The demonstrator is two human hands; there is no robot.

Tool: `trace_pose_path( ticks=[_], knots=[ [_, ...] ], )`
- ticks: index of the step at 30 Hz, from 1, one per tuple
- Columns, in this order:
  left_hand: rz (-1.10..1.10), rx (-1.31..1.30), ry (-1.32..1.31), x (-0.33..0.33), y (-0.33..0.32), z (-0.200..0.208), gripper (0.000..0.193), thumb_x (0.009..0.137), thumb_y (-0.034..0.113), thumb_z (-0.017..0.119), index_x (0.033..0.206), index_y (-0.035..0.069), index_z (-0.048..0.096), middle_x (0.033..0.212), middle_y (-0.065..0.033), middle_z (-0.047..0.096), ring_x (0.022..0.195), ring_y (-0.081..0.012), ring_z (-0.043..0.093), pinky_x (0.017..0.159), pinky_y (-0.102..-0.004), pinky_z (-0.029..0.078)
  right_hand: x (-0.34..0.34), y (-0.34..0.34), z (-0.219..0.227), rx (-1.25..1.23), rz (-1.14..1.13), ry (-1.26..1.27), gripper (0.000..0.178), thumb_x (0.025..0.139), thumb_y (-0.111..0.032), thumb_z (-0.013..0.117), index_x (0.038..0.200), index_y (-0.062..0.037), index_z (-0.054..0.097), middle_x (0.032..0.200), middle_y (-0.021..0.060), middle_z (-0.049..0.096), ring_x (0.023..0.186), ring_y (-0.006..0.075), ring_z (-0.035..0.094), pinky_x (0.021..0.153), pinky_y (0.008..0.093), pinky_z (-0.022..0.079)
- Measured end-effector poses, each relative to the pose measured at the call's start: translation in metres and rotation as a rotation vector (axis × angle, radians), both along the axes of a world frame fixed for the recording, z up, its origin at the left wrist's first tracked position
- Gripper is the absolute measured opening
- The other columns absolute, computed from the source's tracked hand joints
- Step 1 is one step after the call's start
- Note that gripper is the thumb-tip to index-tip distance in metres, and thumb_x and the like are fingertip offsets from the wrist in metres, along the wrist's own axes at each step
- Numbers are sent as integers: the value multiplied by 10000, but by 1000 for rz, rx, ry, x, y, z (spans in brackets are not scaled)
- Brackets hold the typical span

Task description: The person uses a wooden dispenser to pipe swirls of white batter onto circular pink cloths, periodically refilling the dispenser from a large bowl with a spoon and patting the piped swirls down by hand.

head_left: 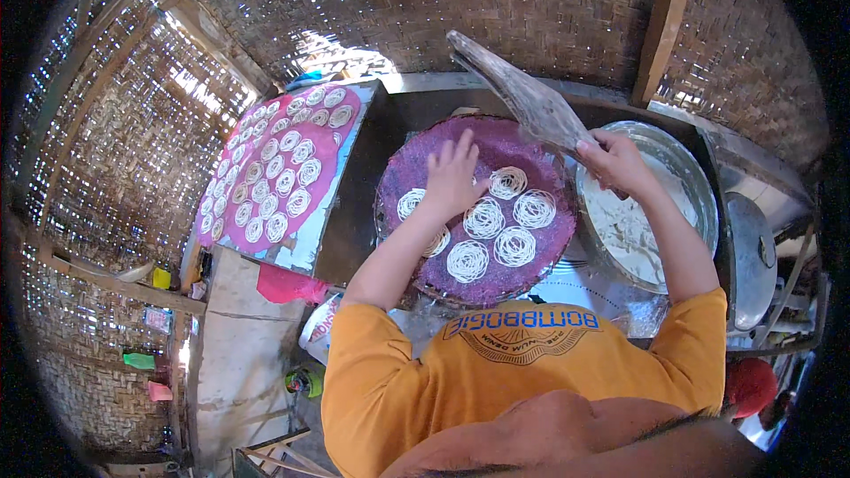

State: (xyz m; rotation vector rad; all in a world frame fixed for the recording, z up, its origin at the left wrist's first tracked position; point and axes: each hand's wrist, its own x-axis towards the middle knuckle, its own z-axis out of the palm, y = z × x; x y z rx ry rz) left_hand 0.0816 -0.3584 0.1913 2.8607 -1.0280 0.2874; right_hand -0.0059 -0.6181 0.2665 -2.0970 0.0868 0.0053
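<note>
My right hand (617, 159) is closed around the narrow end of a long, weathered grey wooden slab (522, 93). It slants up and left, over the far right edge of a round tray covered in purple mesh (506, 143). Several white coiled strand nests (483, 219) lie on this tray. With fingers spread, my left hand (453, 175) is over the tray's left half and holds nothing. It partly hides the nests there, and whether it touches the mesh I cannot tell. Just right of the tray stands a wide metal basin (707, 181) with white paste (627, 217) inside.
At the left, a pink sheet (243, 217) full of similar nests lies on a raised board. A grey metal lid (753, 257) leans at the far right. Woven bamboo walls (425, 0) close in the far side and left. A red cloth (288, 286) hangs below the board.
</note>
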Motion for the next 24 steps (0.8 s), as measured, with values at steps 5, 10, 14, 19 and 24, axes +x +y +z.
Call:
trace_pose_path(
  ticks=[5, 10, 14, 19, 24],
  knots=[
    [-59, -491, -134, -9, -10, 40, 631, 609, 278, 678, 1145, 43, 440, 1241, -177, 376, 1141, -333, 353, 878, -449, 323, 1, 57, -1, 42, 101, -146, 460, 788, -450, 500, 855, -2, 575, 610, 69, 563, 543, 165, 540, 524, 305, 421],
    [5, -717, -365, -19, -19, 90, 252, 610, 266, 648, 693, 48, 553, 603, -100, 568, 602, -309, 560, 589, -411, 426, 11, 72, 49, -582, 248, -246, 592, 772, -568, 409, 963, -34, 581, 814, 191, 597, 777, 304, 583, 710, 383, 440],
    [-289, -501, -613, -36, -43, 106, 170, 638, 237, 579, 697, 80, 558, 615, -112, 569, 548, -284, 551, 523, -409, 421, 4, 83, 110, -533, -48, -990, 428, 722, -285, 599, 1016, 11, 500, 903, 169, 529, 879, 325, 508, 782, 366, 404],
    [-477, -684, -360, -54, -41, 113, 153, 599, 212, 591, 700, 104, 551, 619, -76, 581, 546, -199, 573, 540, -333, 433, -65, 102, 118, -778, 348, -1404, 526, 538, -77, 665, 1023, -6, 474, 895, 141, 531, 823, 309, 534, 748, 367, 411],
    [-608, -165, -315, -106, -32, 126, 178, 578, 169, 589, 728, 83, 548, 579, -54, 563, 550, -214, 572, 549, -335, 430, -119, 65, 105, -559, 302, -665, 526, 577, -8, 616, 1063, -24, 414, 832, 107, 500, 719, 220, 512, 661, 332, 430]
  ],
)
